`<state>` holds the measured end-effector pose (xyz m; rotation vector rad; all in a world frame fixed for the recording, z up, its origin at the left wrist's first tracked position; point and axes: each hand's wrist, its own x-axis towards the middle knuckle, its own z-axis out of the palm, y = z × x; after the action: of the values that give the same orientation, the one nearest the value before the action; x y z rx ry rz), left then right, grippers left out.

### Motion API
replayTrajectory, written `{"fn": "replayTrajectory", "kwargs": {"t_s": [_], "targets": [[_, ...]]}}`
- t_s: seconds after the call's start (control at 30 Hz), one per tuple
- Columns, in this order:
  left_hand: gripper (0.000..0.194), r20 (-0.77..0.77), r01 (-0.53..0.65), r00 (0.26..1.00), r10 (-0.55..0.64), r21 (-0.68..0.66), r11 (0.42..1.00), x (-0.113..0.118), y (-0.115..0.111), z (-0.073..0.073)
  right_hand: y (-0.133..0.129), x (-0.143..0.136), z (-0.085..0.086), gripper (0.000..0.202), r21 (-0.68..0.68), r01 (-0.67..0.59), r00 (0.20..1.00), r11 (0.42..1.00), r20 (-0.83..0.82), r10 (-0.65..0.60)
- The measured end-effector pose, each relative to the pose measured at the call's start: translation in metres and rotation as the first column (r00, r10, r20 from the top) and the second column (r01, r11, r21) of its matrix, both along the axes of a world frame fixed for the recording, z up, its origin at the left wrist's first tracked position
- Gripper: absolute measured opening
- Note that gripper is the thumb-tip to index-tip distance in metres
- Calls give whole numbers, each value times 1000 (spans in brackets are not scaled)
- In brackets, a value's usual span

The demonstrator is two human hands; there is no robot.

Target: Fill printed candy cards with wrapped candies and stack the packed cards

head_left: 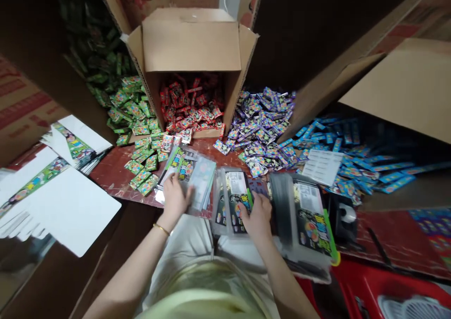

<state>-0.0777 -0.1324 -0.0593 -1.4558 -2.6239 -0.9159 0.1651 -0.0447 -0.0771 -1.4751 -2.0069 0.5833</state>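
Observation:
My left hand (175,197) rests on a small stack of clear plastic sleeves with printed cards (188,168) near the table's front edge, its fingers spread over them. To its right, my right hand (258,215) touches another set of clear sleeves with black and green printed cards (235,201), its thumb and fingers apart on the right edge. A thicker stack of similar sleeves (312,220) stands further right, partly beyond the table edge. The undersides of both hands are hidden.
Behind lie piles of green packets (132,105), red packets (192,103) in a cardboard box (192,44), purple packets (264,121) and blue packets (369,168). White cards (79,204) fan out at left. A red plastic item (355,276) is at lower right.

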Motion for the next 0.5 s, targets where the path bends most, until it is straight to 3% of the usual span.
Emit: {"fn": "replayTrajectory", "kwargs": {"t_s": [0.1,0.2,0.3,0.5], "targets": [[62,-39,-145,989,140,-196,970,-36,10,-7,-12,-43,17,44,12,-280,958,960,-62,280],[56,18,-170,983,184,-299,939,-47,20,-10,-25,-92,22,51,-256,-511,855,820,-52,517],[42,76,-135,984,162,-278,951,-51,24,-9,-30,-120,17,66,-425,-509,814,749,47,580],[27,166,-66,982,96,-179,982,-65,26,8,-31,-122,11,73,-420,-517,769,746,155,620]]}}
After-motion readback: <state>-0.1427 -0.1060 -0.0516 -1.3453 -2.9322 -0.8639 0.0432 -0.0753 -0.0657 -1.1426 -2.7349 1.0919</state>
